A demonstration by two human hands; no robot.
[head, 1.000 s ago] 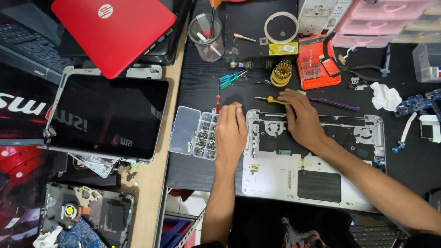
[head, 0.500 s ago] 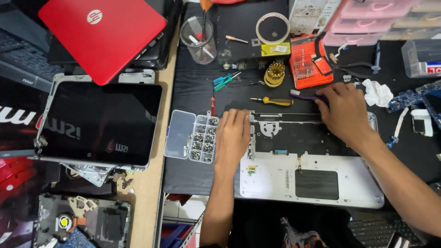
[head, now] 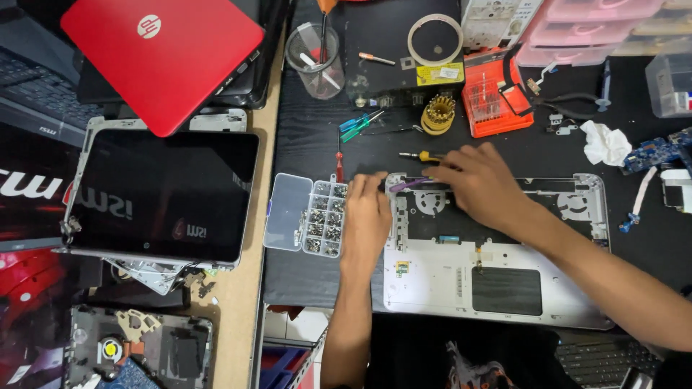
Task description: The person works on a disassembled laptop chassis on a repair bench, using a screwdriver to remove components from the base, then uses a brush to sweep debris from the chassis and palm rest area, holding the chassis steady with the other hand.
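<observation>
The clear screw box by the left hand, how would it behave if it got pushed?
The screw box looks light and would probably slide on the black mat. Its lid lies open, so the tiny screws could spill.

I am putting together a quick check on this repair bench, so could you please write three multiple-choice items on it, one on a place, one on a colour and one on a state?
1. Where does the clear screw box lie?
A. just left of the left hand
B. on the red laptop
C. on the touchpad

2. What colour is the tool in the right hand?
A. green
B. purple
C. white

3. How is the screw box?
A. lid shut
B. lid open
C. upside down

Answers: 1 A, it lies on the black mat beside that hand. 2 B, a purple tool sticks out from the fingers. 3 B, the lid lies flat, compartments showing.
</observation>
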